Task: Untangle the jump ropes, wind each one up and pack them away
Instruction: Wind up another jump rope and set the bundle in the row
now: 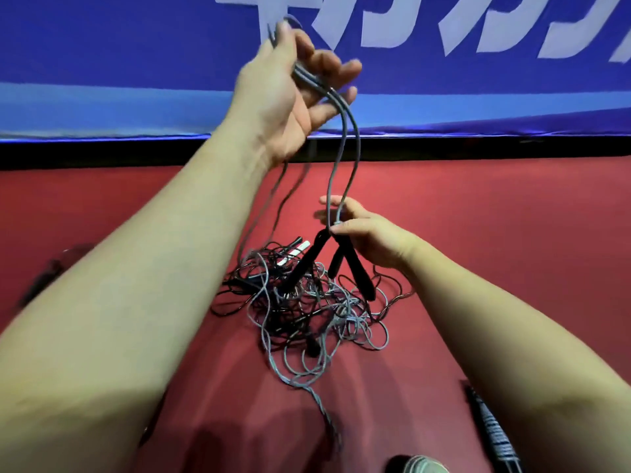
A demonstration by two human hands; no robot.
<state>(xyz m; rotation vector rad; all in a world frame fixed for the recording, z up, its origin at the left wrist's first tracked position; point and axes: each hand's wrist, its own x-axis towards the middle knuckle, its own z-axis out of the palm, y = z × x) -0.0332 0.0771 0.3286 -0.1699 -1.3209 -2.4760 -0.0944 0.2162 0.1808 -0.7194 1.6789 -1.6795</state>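
The grey rope [345, 141] hangs in the air as a doubled length between the two hands, above the middle of the red floor [495, 233]. Its upper part runs through the left hand [290, 90], which is raised high. The strands lie across the palm with the thumb on one side and the loosely curled fingers on the other. Motion blur hides how tight that hold is. From there the two strands drop in a narrow loop to the right hand [370, 238], which is lower and nearer. This hand pinches them between thumb and forefinger just where they meet the black handles [307, 264], with its other fingers curled behind. Three such handles hang splayed from that pinch, their lower ends over the tangle [307, 322]. Thinner blurred strands trail from the left hand down toward the same heap.

The tangle of grey and black cords lies on the floor directly below the hands. Its loops spread toward the near edge, and one grey strand runs off to the bottom. White-tipped handles [300, 249] stick out at its far left side.

Near the floor's lower right corner lies a dark bundle [491, 428] wrapped in grey cord. A blue banner [136, 46] with white lettering lines the far edge.
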